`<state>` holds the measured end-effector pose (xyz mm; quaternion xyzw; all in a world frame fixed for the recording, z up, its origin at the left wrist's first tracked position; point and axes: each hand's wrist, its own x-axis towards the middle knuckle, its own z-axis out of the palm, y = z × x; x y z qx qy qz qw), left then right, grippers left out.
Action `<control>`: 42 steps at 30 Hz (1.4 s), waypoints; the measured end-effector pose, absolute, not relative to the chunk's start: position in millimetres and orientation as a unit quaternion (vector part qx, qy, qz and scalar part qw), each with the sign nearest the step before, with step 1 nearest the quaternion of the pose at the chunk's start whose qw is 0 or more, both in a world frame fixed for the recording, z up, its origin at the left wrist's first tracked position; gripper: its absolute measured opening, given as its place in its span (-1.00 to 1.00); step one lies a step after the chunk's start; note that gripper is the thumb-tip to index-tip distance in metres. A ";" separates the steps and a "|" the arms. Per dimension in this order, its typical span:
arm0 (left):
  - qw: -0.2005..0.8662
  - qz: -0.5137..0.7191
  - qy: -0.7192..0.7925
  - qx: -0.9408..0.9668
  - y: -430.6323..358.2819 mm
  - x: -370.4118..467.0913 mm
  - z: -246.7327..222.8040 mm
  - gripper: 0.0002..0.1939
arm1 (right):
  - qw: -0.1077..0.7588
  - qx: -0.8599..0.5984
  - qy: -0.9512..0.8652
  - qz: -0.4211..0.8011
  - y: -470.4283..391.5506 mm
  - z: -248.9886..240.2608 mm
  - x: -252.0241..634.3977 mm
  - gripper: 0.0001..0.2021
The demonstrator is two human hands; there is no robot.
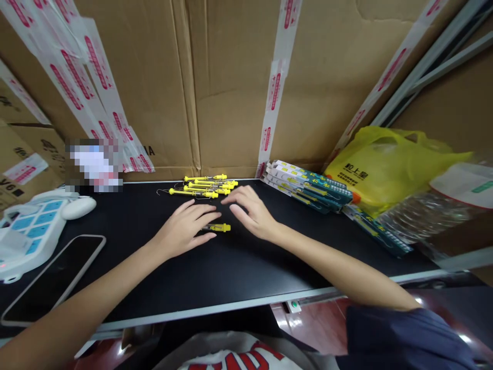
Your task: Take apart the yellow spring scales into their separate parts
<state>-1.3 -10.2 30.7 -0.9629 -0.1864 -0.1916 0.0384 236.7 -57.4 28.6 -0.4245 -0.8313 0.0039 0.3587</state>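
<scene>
A thin tool (221, 227) with a yellow end and a metal-looking barrel lies on the black tabletop. My left hand (188, 226) is over its left part, fingers spread and palm down, hiding much of it. Whether those fingers touch the tool I cannot tell. My right hand (252, 211) hovers just to the right, thumb and fingers apart, with nothing visible in it. Behind both hands lies a small pile of similar yellow-ended tools (208, 186), with thin wire hooks sticking out on the left.
Long printed boxes (308, 186) are stacked at back right, beside a yellow plastic bag (385, 164) and clear plastic packaging (423, 216). At left are a phone (54, 280) and a white-and-blue power strip (40, 221). Taped cardboard (231, 92) walls the back.
</scene>
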 end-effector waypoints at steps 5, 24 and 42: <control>0.018 -0.127 -0.216 -0.968 3.8 8.5 3.7 -0.61 | 0.235 -0.454 -0.860 -0.004 -46.0 0.0 236.0 -0.76; 0.019 -0.164 -0.211 -0.963 3.0 9.0 0.5 -0.72 | 0.237 -0.422 -0.871 0.087 -43.0 -8.7 243.3 -0.74; 0.000 -0.159 -0.215 -0.964 2.1 5.6 -1.5 -0.73 | 0.256 -0.421 -0.864 0.105 -44.5 -9.8 242.1 -0.82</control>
